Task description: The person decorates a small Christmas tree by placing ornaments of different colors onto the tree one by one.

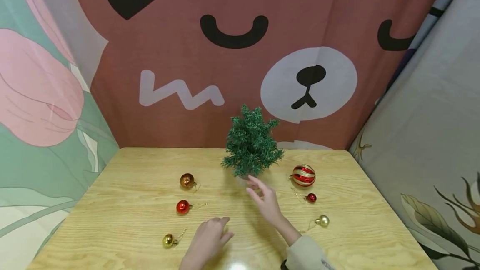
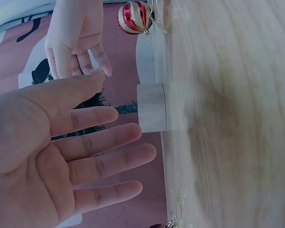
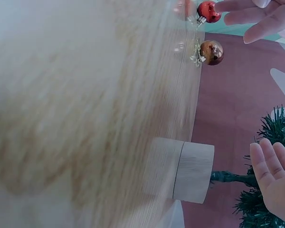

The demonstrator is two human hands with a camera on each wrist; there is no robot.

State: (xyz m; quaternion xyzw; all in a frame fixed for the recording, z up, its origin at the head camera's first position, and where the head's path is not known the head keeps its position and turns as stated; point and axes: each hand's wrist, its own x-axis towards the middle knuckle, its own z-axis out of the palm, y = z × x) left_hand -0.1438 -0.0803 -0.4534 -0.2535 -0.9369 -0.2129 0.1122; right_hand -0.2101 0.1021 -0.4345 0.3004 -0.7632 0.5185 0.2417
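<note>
A small green artificial Christmas tree (image 1: 252, 141) stands upright on a pale round wooden base (image 3: 194, 172) at the back middle of the table. In front of it is my right hand (image 1: 267, 203), fingertips overlapping the base in the head view, with nothing held. My left hand (image 1: 211, 236) hovers lower and to the left, palm facing inward and fingers loosely extended in the left wrist view, also holding nothing. A red bauble (image 1: 183, 207) and a gold bauble (image 1: 168, 241) lie left of this hand. Nearest my right forearm is a pale gold bauble (image 1: 323, 221).
On the wooden table (image 1: 142, 166), a copper-brown bauble (image 1: 187, 181) lies at the left. A large red-and-gold striped bauble (image 1: 303, 175) and a small dark red bauble (image 1: 311, 198) are on the right. Behind hangs a cloth with a bear face (image 1: 168, 45).
</note>
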